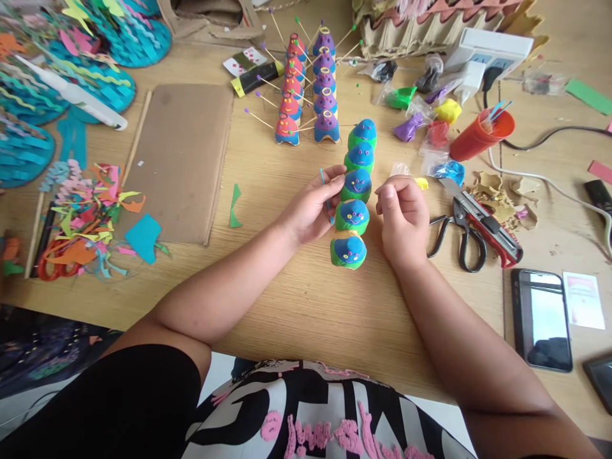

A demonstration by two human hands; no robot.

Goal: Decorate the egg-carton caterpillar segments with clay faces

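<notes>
A strip of egg-carton cups (357, 185), painted blue on top and green below, runs away from me with small clay faces on its cups. My left hand (318, 204) grips the strip's left side, thumb near the middle cup. A thin blue stick (322, 176) shows between the same hand's fingers. To the right of the strip, my right hand (404, 213) is closed in a pinch; whatever is between its fingertips is hidden. Farther back stand a red egg-carton strip (287, 129) and a purple one (326, 126), with faces and coloured-tipped sticks.
Scissors (471, 248) and a utility knife (492, 229) lie right of my right hand, near a phone (544, 322). An orange cup (478, 135) leans behind them by bagged clay (448, 111). At left are cardboard (176, 159) and paper scraps (86, 217).
</notes>
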